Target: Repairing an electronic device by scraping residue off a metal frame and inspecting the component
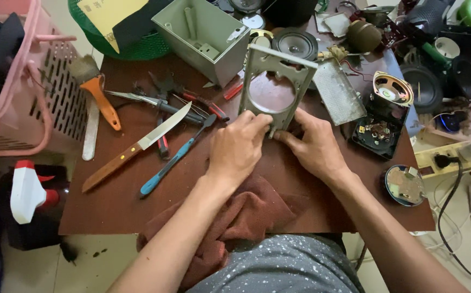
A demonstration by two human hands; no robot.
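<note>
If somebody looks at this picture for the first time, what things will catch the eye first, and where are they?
First, the left hand and right hand at the centre of the brown table, both gripping the lower edge of a grey plastic panel with a round hole, held tilted up. To the left lie a wooden-handled knife and a blue-handled tool. At the far left edge stands a pink basket.

A grey plastic frame point(276, 87) with a large round opening (a speaker-sized hole) stands tilted, nearly upright, on the brown table, its lower edge gripped from both sides, its top edge leaning away.
</note>
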